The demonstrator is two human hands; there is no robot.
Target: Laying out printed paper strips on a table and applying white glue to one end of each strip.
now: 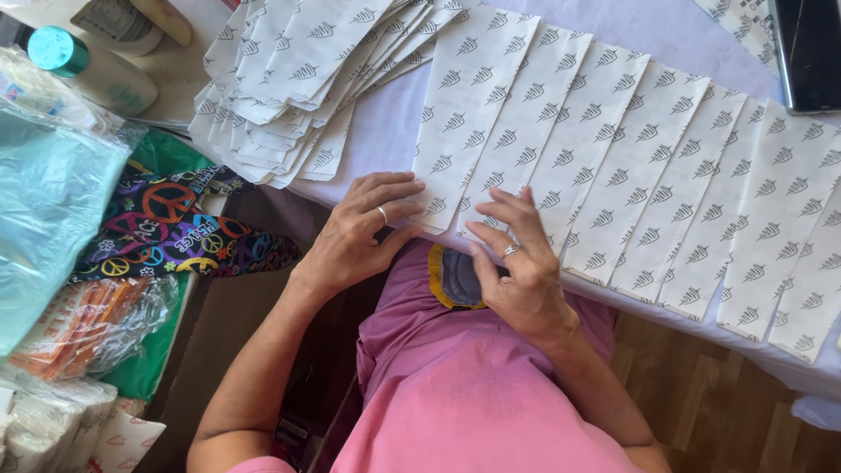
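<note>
both hands rest at the near end of a white leaf-printed paper bag point(469, 123), first in an overlapped row on the table edge point(701, 326). the left hand point(359, 232) lies flat with fingers spread, gripping nothing; the right hand point(517, 263) presses loosely curled fingertips point(477, 232) beside it. judging by this, even pressure keeps the edge straight. a loose bag pile point(289, 79) lies beyond the left hand.

Looks like my home craft corner: wood floor point(718, 403), cloth-covered tabletop point(385, 131) full of patterned paper bags point(613, 140), lotion bottles point(96, 70), bagged supplies point(53, 201) piled beside.
</note>
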